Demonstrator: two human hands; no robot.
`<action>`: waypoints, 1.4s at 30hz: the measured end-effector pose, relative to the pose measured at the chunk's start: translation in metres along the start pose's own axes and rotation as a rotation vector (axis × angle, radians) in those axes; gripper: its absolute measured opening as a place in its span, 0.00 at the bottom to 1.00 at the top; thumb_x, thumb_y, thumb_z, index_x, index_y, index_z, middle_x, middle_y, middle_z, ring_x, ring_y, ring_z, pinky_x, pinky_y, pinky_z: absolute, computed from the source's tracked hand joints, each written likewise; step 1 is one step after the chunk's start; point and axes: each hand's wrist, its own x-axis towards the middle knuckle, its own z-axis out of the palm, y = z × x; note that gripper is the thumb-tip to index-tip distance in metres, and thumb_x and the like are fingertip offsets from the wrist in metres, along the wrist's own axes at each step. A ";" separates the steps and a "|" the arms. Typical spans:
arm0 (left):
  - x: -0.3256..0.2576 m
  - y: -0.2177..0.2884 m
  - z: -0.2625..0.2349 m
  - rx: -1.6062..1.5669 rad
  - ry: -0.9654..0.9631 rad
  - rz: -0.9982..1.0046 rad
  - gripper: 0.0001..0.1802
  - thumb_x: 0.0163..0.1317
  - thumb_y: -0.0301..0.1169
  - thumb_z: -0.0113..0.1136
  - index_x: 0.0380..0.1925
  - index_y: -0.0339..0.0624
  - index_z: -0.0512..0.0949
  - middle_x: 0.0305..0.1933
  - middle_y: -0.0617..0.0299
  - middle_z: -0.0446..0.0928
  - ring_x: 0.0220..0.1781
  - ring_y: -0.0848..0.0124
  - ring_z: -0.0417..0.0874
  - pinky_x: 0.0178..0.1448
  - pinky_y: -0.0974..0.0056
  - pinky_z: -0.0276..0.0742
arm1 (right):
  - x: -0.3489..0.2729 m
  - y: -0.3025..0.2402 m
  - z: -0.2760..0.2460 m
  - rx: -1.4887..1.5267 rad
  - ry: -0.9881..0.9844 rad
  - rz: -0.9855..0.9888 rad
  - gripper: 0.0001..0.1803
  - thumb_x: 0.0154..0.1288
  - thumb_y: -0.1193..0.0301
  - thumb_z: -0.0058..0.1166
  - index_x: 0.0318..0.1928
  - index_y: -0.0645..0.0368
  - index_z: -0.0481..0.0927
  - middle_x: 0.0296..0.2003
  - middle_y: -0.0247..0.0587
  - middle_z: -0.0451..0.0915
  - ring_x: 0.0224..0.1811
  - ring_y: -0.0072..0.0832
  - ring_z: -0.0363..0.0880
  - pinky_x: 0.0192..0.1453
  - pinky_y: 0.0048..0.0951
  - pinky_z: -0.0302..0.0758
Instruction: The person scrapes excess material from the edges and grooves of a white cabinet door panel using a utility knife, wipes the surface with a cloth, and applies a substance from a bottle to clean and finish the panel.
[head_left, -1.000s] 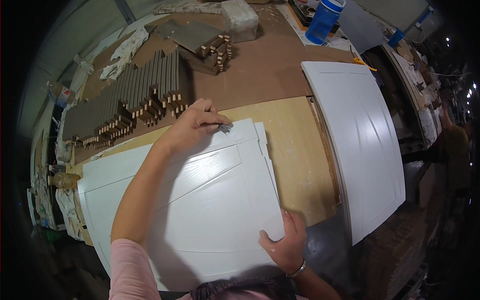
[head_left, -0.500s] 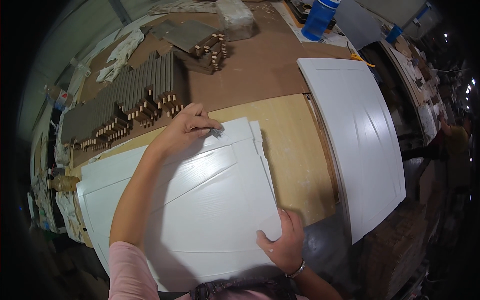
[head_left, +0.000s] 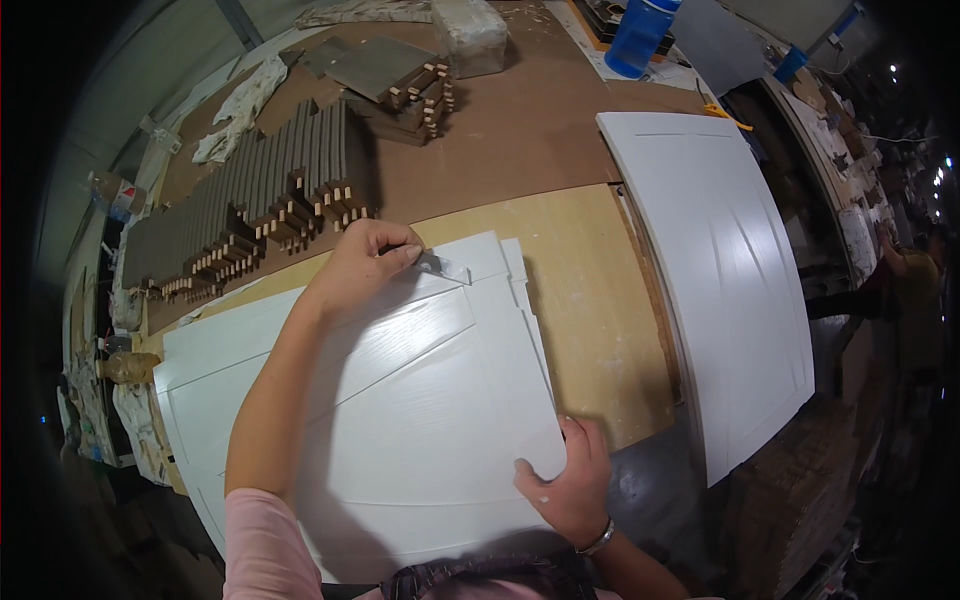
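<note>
A white grooved door panel (head_left: 420, 430) lies in front of me, on top of at least one other white panel whose edge (head_left: 515, 262) sticks out on the right. Between the fingertips and thumb of my left hand (head_left: 365, 265) is a small thin metal scraper blade (head_left: 447, 268). The blade rests on the panel's far right corner area, beside a groove line. My right hand (head_left: 572, 485) grips the panel's right edge, thumb on top and fingers over the side; the fingertips are partly hidden.
A long white panel (head_left: 715, 280) stands apart on the right, beside a yellowish board (head_left: 590, 310). Beyond lie rows of grey-brown slats with wooden dowels (head_left: 290, 175), stacked grey boards (head_left: 385, 68), a wrapped block (head_left: 470, 35) and a blue bottle (head_left: 637, 42). A person is at far right.
My left hand has shifted slightly left, and the scraper blade now lies flatter and shows more of its length. The right hand keeps its place on the edge.
</note>
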 end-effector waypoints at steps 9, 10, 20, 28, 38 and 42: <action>0.015 -0.006 0.000 0.031 -0.028 -0.027 0.09 0.68 0.25 0.59 0.31 0.28 0.81 0.23 0.70 0.72 0.28 0.80 0.66 0.34 0.69 0.65 | 0.005 -0.004 -0.004 -0.011 -0.019 0.003 0.32 0.42 0.70 0.71 0.50 0.69 0.75 0.44 0.52 0.75 0.44 0.49 0.77 0.48 0.42 0.77; 0.016 -0.006 0.000 0.031 -0.026 -0.045 0.09 0.67 0.25 0.60 0.31 0.28 0.81 0.23 0.70 0.72 0.28 0.80 0.66 0.34 0.69 0.65 | 0.005 -0.004 -0.004 -0.012 -0.018 0.006 0.32 0.42 0.70 0.71 0.50 0.69 0.75 0.44 0.52 0.75 0.44 0.49 0.77 0.48 0.42 0.77; 0.014 -0.002 -0.008 0.112 -0.060 -0.124 0.10 0.69 0.26 0.60 0.30 0.30 0.81 0.24 0.73 0.71 0.28 0.82 0.65 0.32 0.72 0.62 | 0.005 -0.005 -0.003 -0.017 -0.029 0.015 0.32 0.42 0.69 0.71 0.50 0.68 0.74 0.44 0.52 0.74 0.44 0.48 0.77 0.47 0.42 0.77; -0.019 0.000 0.011 0.183 0.147 0.314 0.07 0.62 0.21 0.60 0.37 0.36 0.85 0.29 0.61 0.82 0.33 0.68 0.78 0.45 0.66 0.72 | 0.006 -0.002 -0.002 -0.009 -0.032 0.025 0.33 0.42 0.69 0.71 0.50 0.67 0.74 0.44 0.52 0.74 0.44 0.48 0.76 0.47 0.41 0.77; -0.018 -0.002 0.015 0.282 0.158 0.411 0.16 0.51 0.15 0.66 0.40 0.39 0.88 0.40 0.63 0.84 0.46 0.65 0.76 0.52 0.63 0.73 | 0.006 -0.002 -0.001 -0.002 -0.031 0.007 0.32 0.42 0.70 0.70 0.50 0.67 0.73 0.43 0.52 0.73 0.43 0.49 0.76 0.47 0.42 0.76; -0.012 0.001 0.017 0.307 0.157 0.383 0.15 0.53 0.15 0.65 0.40 0.39 0.88 0.39 0.63 0.84 0.45 0.65 0.76 0.51 0.64 0.74 | 0.006 -0.002 -0.003 -0.001 -0.041 0.012 0.32 0.42 0.70 0.70 0.50 0.67 0.73 0.44 0.52 0.73 0.44 0.49 0.75 0.47 0.43 0.76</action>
